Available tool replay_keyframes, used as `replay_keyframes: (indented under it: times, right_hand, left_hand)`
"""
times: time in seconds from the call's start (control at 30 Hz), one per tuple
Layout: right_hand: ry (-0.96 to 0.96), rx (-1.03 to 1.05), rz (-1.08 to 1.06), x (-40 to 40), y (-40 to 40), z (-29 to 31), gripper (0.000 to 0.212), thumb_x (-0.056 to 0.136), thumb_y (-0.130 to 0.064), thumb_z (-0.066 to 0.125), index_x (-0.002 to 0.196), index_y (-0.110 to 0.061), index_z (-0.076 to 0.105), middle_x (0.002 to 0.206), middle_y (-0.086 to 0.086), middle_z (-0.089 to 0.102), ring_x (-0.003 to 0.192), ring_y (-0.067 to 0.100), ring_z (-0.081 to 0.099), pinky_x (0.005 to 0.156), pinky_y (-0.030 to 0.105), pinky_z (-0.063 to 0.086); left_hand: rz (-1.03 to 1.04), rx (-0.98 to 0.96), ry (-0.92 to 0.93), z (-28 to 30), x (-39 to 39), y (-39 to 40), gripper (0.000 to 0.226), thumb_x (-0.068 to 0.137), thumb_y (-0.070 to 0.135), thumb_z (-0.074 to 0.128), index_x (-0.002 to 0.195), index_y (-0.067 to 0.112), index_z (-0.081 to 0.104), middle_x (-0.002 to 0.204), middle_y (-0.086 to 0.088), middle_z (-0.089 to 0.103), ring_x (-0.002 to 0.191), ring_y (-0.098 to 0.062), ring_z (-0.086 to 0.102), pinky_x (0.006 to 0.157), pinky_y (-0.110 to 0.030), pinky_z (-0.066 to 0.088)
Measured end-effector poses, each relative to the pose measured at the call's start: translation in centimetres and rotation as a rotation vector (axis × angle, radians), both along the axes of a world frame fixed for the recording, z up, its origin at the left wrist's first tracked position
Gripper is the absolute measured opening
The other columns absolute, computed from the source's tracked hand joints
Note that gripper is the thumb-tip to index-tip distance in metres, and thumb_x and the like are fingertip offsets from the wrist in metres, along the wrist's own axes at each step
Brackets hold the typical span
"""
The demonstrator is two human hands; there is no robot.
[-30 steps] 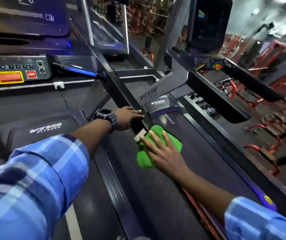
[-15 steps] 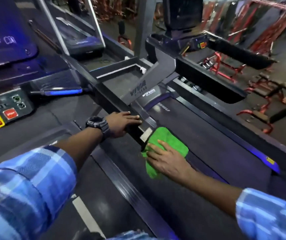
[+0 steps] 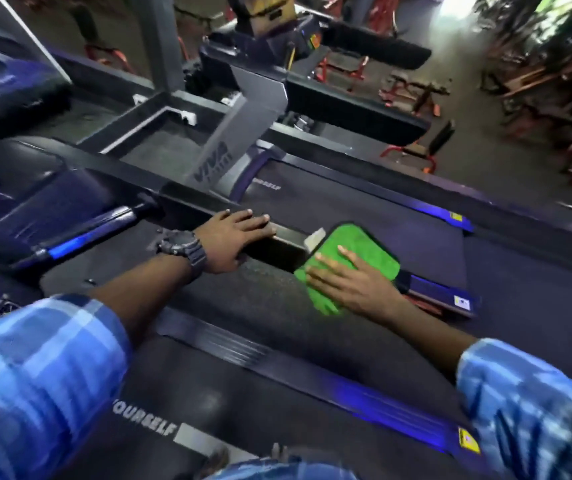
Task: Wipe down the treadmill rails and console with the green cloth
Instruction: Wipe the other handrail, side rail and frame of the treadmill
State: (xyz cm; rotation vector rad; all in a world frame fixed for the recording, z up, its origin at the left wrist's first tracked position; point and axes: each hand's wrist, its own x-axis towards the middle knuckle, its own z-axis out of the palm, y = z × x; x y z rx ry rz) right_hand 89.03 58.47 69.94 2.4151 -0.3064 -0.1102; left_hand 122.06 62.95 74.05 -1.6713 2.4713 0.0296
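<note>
Right hand (image 3: 353, 282) flat, fingers straight, pressing cloth (image 3: 357, 251) onto rail (image 3: 288, 242) end; cloth sits under the palm, no curled grip; left hand (image 3: 234, 239) lies flat on rail just left of cloth, holding nothing; watch (image 3: 182, 249) on left wrist.

The left arm reaches forward from the lower left, sleeve pushed up past the forearm, a watch (image 3: 182, 249) on the wrist. The left hand (image 3: 234, 237) lies palm down, fingers straight and close together. The right arm comes in from the lower right, forearm bare. The right hand (image 3: 353, 282) is flat, palm down, fingers spread and pointing left, well apart from the left hand.
</note>
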Motion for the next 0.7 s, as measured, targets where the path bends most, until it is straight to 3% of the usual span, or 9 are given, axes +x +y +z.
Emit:
replay_keyframes:
  times: [0.07,0.17,0.27,0.37,0.43,0.53,0.6,0.7]
  right_hand:
    - [-0.147,0.0,-0.062,3.3,0.3,0.6,0.047,0.103,-0.017,0.026,0.15,-0.018,0.036,0.157,0.002,0.034,0.146,0.03,0.03,0.118,0.055,0.018]
    - [-0.245,0.029,-0.062,7.5,1.1,-0.4,0.047,0.105,-0.018,0.031,0.151,-0.016,0.032,0.159,0.003,0.032,0.146,0.029,0.029,0.117,0.052,0.026]
    - [-0.079,0.029,-0.003,7.2,0.5,-1.6,0.047,0.104,-0.014,0.031,0.151,-0.014,0.034,0.158,0.002,0.033,0.145,0.025,0.032,0.118,0.047,0.028]
    - [0.227,0.054,0.032,3.8,0.3,-1.2,0.048,0.097,-0.015,0.031,0.14,-0.014,0.051,0.149,0.001,0.048,0.138,0.02,0.043,0.121,0.038,0.012]
    - [0.283,0.097,-0.02,1.5,0.4,-0.1,0.046,0.095,-0.016,0.035,0.135,-0.016,0.058,0.141,0.0,0.057,0.131,0.018,0.053,0.116,0.032,0.017]
    - [0.085,0.038,0.01,1.2,-0.1,1.6,0.045,0.097,-0.012,0.037,0.141,-0.015,0.048,0.146,-0.001,0.051,0.134,0.02,0.05,0.103,0.037,0.037]
    - [-0.047,-0.044,0.056,3.7,-0.6,2.0,0.044,0.101,-0.013,0.033,0.143,-0.016,0.046,0.149,0.0,0.047,0.138,0.025,0.044,0.11,0.048,0.036]
    - [-0.117,-0.02,0.028,10.1,0.1,1.2,0.042,0.103,-0.015,0.034,0.143,-0.014,0.046,0.151,0.003,0.045,0.14,0.03,0.04,0.113,0.051,0.034]
  left_hand:
    - [0.022,-0.024,-0.014,-0.3,1.4,-0.2,0.085,0.084,0.032,0.052,0.152,0.038,0.002,0.163,0.006,0.007,0.147,-0.026,0.016,0.115,-0.047,0.025]
    - [0.022,-0.052,-0.006,-0.8,2.4,0.1,0.084,0.085,0.033,0.054,0.153,0.035,0.005,0.163,0.002,0.009,0.147,-0.028,0.016,0.117,-0.046,0.021]
    - [0.014,-0.061,0.018,-0.9,2.9,0.3,0.083,0.086,0.034,0.054,0.153,0.034,0.005,0.163,0.002,0.008,0.148,-0.026,0.014,0.119,-0.045,0.018]
    - [-0.012,-0.068,0.054,-0.9,3.3,0.1,0.083,0.087,0.034,0.055,0.153,0.035,0.005,0.163,0.003,0.008,0.148,-0.024,0.013,0.119,-0.043,0.018]
    - [-0.017,-0.091,0.059,-0.9,3.7,0.2,0.083,0.087,0.033,0.055,0.153,0.034,0.005,0.163,0.002,0.008,0.148,-0.025,0.013,0.119,-0.042,0.017]
    - [0.004,-0.099,0.042,-1.2,3.9,0.7,0.084,0.087,0.032,0.054,0.154,0.033,0.002,0.163,0.002,0.005,0.148,-0.026,0.01,0.12,-0.042,0.013]
    - [0.024,-0.115,0.051,-1.8,3.6,0.9,0.085,0.087,0.033,0.055,0.154,0.031,0.004,0.163,0.001,0.006,0.148,-0.027,0.009,0.12,-0.044,0.011]
    - [0.081,-0.141,0.087,-2.4,2.5,1.1,0.082,0.084,0.033,0.057,0.154,0.025,0.015,0.162,-0.003,0.015,0.147,-0.033,0.016,0.119,-0.05,0.014]
